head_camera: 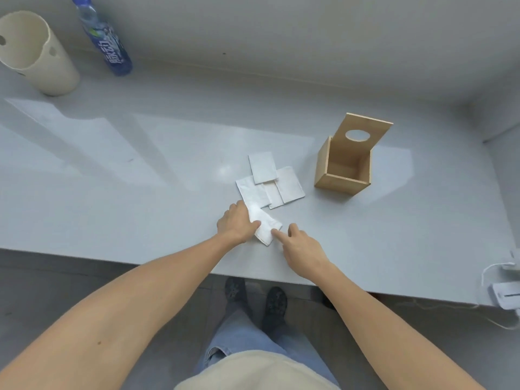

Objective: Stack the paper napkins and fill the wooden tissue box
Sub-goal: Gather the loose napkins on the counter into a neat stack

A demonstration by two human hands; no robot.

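Pale grey bench (140, 175) against a plain wall, seen from above. Left hand (237, 225): palm down, fingers and thumb closed lightly over one folded napkin (263, 223), pinning it near the bench's front edge. Right hand (299, 246): holding nothing, loosely spread, index finger extended and touching that napkin's near corner. Napkin's long axis runs diagonally, from beside the right fingertip up and away to the left. Remaining napkins (271, 181): several folded pieces, overlapping and fanned, just beyond the hands, not yet squared into a stack. Wooden tissue box (342, 171): empty, upright, lid (363, 135) with round hole tilted open, standing beyond and right of the napkins; right hand is the nearer. Far left: cream cylinder (36, 52), blue bottle (105, 38).
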